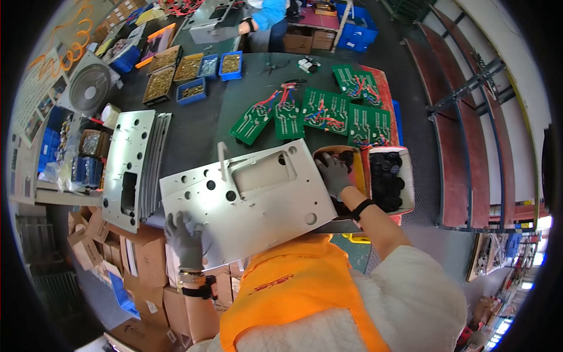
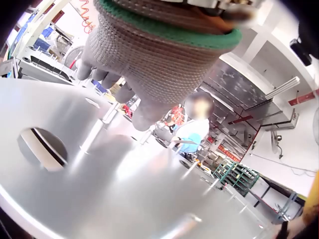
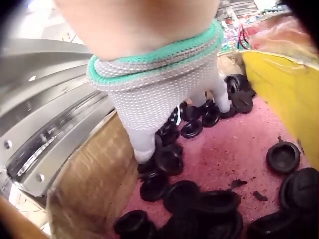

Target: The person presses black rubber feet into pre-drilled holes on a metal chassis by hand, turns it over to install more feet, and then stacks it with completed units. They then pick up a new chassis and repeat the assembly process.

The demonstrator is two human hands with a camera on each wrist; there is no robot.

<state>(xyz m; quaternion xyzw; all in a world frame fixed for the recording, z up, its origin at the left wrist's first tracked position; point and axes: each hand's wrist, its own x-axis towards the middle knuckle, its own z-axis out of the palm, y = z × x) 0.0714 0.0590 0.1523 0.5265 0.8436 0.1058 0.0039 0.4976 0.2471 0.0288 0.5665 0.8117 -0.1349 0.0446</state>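
A large grey metal plate (image 1: 252,196) with holes and a rectangular cutout lies in front of me on the dark table. My left hand (image 1: 183,233), in a grey glove, rests on its near left edge. In the left wrist view, that hand's fingers (image 2: 107,74) stretch out flat over the plate (image 2: 124,189). My right hand (image 1: 333,173), also gloved, reaches into a cardboard box (image 1: 359,170) just right of the plate. In the right wrist view, its thumb and fingers (image 3: 144,147) point down, spread among black rubber caps (image 3: 169,162) on the box floor. I see no cap pinched.
A second box (image 1: 406,176) full of black parts sits to the right. Green circuit boards (image 1: 319,111) with red wires lie beyond the plate. A stack of metal plates (image 1: 132,164), bins of brass parts (image 1: 176,73), a fan (image 1: 89,88), another person (image 1: 264,14), floor cartons (image 1: 141,258).
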